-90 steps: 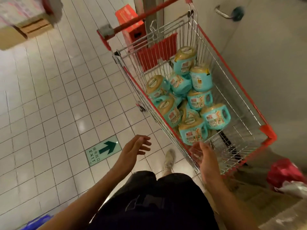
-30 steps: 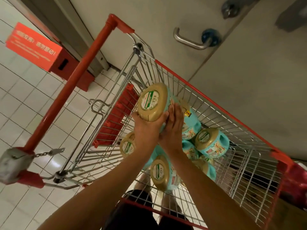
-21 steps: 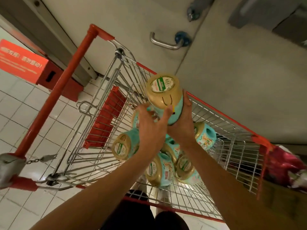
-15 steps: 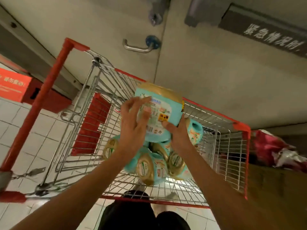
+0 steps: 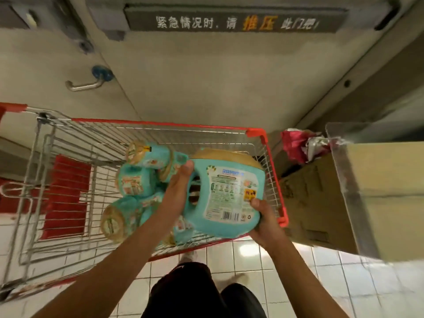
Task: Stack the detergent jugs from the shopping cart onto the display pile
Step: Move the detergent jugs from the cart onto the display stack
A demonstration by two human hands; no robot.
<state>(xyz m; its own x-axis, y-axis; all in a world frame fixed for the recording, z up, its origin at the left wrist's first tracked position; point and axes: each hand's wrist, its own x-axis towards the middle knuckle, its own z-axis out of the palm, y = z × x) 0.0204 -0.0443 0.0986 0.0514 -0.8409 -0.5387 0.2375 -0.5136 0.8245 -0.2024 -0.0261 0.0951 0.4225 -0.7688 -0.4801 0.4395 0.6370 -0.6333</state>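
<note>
Both hands hold one teal jug (image 5: 229, 193) above the cart (image 5: 257, 134), tan cap away from the person and back label facing up. The left hand (image 5: 176, 193) grips the jug's handle: its thumb (image 5: 188, 167) lies along the handle's top, and the other fingers curl behind it, out of sight. The right hand (image 5: 263, 222) clasps the jug's near right corner, thumb pressed on the label and fingers hidden beneath the base. Below and left of the left fingers, the other jugs (image 5: 135, 182) lie jumbled in the cart. Right of the right fingers stands a cardboard box (image 5: 316, 198).
</note>
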